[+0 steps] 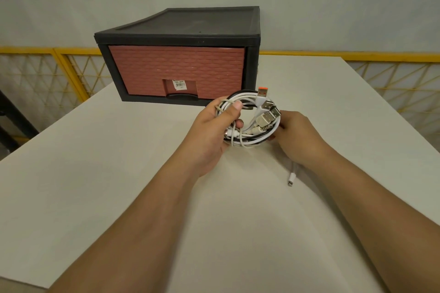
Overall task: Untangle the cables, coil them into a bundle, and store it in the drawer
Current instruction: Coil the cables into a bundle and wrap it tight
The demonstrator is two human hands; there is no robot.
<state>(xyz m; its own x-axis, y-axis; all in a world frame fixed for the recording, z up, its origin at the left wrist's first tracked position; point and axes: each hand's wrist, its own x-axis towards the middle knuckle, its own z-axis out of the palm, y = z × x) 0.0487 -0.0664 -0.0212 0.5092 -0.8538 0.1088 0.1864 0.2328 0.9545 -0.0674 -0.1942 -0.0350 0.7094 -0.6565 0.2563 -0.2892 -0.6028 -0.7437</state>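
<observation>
1. Left hand (212,126): grasps the left side of the cable bundle (250,140), thumb laid over the strands and fingers curled through the loop. Judged purpose: to keep the turns from springing apart.
2. Right hand (297,133): pinches the right edge of the same bundle, with the fingertips largely hidden behind it. It likely steadies the ring while the last length is dealt with.
3. Cable bundle: white and black cables wound into one ring, held above the table (95,173), just in front of the drawer (176,66). Several plugs, including an orange plug (263,91), stick out at the upper right.
4. Loose end (291,177): one white tail with a small plug, trailing down to the table below the right wrist and not yet wound in. Coiling is judged nearly done.
5. Drawer: reddish, brick-patterned front, closed inside a black cabinet (190,21), its handle (182,96) facing the person. It needs opening before storage, so one hand must let go.
6. Table: pale top, carrying the cabinet at its far end.
</observation>
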